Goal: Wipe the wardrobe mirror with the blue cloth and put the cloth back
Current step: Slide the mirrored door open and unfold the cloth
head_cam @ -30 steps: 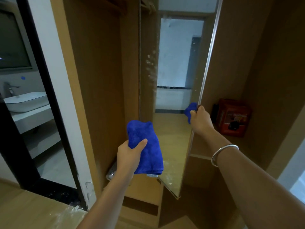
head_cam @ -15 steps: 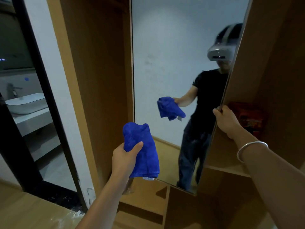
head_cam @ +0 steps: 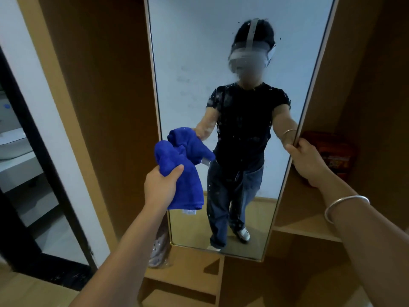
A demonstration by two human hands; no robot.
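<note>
Head view
Left hand (head_cam: pixel 162 185): is gripping the blue cloth (head_cam: pixel 179 171), fingers curled, in front of the mirror (head_cam: pixel 199 63), near its lower left.
Right hand (head_cam: pixel 306 161): is holding the mirror's right edge, fingers wrapped around it.
Red box (head_cam: pixel 329 156): is sitting on the shelf (head_cam: pixel 307 229) behind.

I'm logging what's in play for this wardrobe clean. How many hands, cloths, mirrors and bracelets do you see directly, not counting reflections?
Hands: 2, the left hand gripping the blue cloth, the right hand holding the mirror's edge
Blue cloths: 1
Wardrobe mirrors: 1
Silver bracelets: 1
Total: 5
</note>
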